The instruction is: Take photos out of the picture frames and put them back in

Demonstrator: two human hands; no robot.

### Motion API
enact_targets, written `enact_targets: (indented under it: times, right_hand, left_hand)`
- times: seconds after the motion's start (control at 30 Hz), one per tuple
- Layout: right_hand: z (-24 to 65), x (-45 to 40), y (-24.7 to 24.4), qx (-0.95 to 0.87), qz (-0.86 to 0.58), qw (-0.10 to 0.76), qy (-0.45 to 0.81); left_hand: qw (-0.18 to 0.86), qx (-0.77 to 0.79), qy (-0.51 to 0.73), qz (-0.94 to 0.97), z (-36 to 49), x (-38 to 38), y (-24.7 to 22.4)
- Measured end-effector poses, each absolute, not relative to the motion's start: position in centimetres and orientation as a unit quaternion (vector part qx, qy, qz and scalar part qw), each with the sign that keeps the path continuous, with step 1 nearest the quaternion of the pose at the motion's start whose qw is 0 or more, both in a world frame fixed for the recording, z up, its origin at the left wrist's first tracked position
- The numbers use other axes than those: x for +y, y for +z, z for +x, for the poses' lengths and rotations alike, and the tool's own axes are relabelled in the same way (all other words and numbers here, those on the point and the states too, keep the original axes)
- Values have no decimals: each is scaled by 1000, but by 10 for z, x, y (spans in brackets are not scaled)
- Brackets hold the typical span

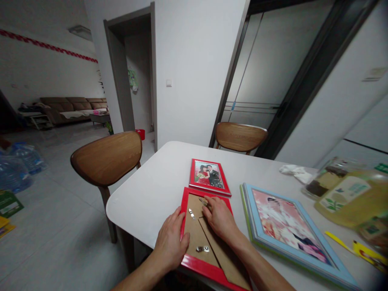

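Observation:
A red picture frame (pixel 201 264) lies back side up at the near table edge. Its brown backing board (pixel 197 232) carries a slanted stand flap (pixel 227 258) and small metal clips, one on the left (pixel 192 214) and another lower down (pixel 202 249). My left hand (pixel 172 238) holds the frame's left rim, thumb over the top. At the upper part of the backing, the curled fingers of my right hand (pixel 218 216) close on a metal clip (pixel 203 201), partly hidden. Just beyond, a second red frame (pixel 210 176) with a couple's photo lies face up.
Light blue frames (pixel 251 214) are stacked at right. Behind them stand a yellow liquid bottle (pixel 345 198), a clear jar (pixel 325 178) and a crumpled tissue (pixel 295 173). A yellow tool (pixel 368 252) lies far right. Wooden chairs (pixel 109 157) flank the white table (pixel 145 194).

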State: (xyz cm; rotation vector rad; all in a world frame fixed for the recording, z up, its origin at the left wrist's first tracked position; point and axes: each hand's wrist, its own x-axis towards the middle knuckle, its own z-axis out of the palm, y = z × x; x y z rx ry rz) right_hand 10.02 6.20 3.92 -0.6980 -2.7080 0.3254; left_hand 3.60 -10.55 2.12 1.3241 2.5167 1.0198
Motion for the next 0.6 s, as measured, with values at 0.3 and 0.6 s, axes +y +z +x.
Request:
enact_targets:
  times: [0.3,0.6]
  right_hand:
    - [157,34,47,-952,-249,96,148]
    - [151,35,49,-938,-231,120,227]
  left_hand:
    - [55,842,326,426,40,-104,22]
    - [67,845,326,419,41,-104,25]
